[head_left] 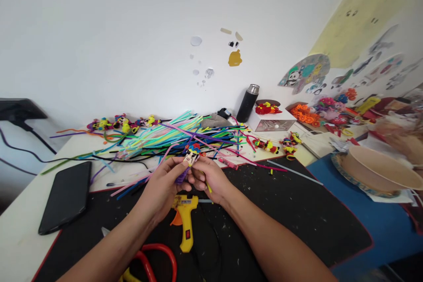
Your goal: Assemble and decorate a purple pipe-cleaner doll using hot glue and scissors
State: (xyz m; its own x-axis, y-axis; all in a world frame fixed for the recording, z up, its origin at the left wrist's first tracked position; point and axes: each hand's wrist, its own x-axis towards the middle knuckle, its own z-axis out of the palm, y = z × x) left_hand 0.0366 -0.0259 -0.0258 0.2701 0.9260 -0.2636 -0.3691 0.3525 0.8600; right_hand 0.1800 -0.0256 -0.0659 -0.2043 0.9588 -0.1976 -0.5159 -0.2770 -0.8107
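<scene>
Both my hands meet above the black mat [297,211], holding a small pipe-cleaner figure [191,155] with a pale face, a blue and red headpiece and a purple body. My left hand [161,185] is closed round the purple lower part. My right hand [209,176] pinches the figure from the right side, and a short yellow piece sticks out below its fingers. A yellow glue gun [185,222] lies on the mat just under my hands.
A heap of coloured pipe cleaners [172,136] covers the table behind my hands. A black phone [66,196] lies at the left, red-handled scissors [158,260] near the front edge. A dark flask [247,102], finished figures [280,145] and a tan hat [380,169] sit to the right.
</scene>
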